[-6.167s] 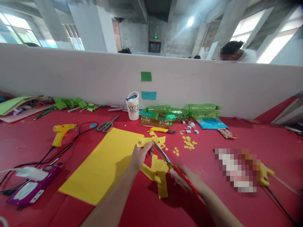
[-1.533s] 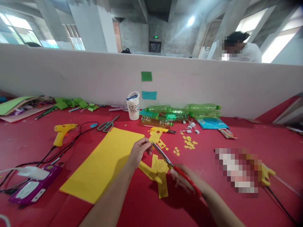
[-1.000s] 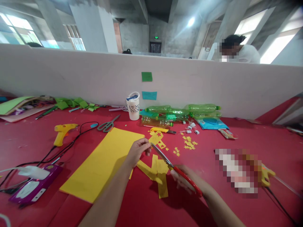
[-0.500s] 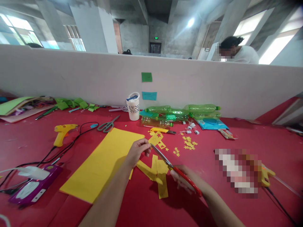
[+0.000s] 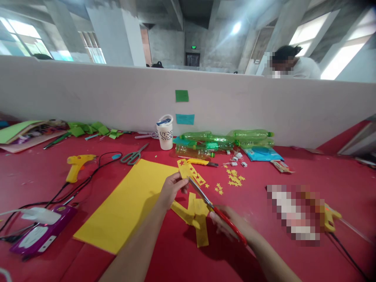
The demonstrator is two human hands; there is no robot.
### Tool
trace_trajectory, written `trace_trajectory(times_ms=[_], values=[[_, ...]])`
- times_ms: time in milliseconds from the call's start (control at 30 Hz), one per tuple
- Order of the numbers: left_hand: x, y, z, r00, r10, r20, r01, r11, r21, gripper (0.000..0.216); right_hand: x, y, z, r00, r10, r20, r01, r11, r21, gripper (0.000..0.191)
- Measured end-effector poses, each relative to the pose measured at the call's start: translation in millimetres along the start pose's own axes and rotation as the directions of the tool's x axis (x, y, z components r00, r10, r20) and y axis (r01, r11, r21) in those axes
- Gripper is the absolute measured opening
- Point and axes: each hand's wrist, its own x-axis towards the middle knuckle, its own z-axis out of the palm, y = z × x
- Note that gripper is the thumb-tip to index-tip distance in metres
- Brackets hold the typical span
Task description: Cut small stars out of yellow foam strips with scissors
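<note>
My left hand (image 5: 172,188) pinches a yellow paper strip (image 5: 188,171) that has star-shaped holes cut in it. It holds the strip above a red table (image 5: 264,196). My right hand (image 5: 230,227) grips red-handled scissors (image 5: 214,209), whose blades point up-left and touch the strip near my left fingers. Yellow paper offcuts (image 5: 195,217) lie under the scissors. A large yellow sheet (image 5: 129,203) lies flat to the left of both hands. Small yellow cut-out stars (image 5: 233,177) are scattered beyond the scissors.
A yellow glue gun (image 5: 76,164) with black cable, grey scissors (image 5: 133,154), a white cup (image 5: 165,133), green plastic bottles (image 5: 226,139), a yellow utility knife (image 5: 201,161) and a purple device (image 5: 38,235) surround the hands. A white partition (image 5: 88,98) runs behind; a person sits beyond it.
My left hand has turned the strip, so it now stands up and back from the fingers with its star holes showing. The scissors have stayed at the strip's edge.
</note>
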Motion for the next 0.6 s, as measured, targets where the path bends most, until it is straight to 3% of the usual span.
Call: trace_trajectory(times_ms=[300,600], values=[[-0.5,-1.3,-0.9,0.999,-0.019,0.028,0.019,1.0,-0.009,0.013,0.9,3.3,1.5,0.998,-0.065,0.01,0.065,0.998,-0.002,0.035],[0.5,-2.9,-0.8,0.999,-0.021,0.032,0.021,1.0,-0.009,0.014,1.8,-0.2,2.6,1.0,-0.003,-0.008,0.003,1.0,-0.006,0.042]])
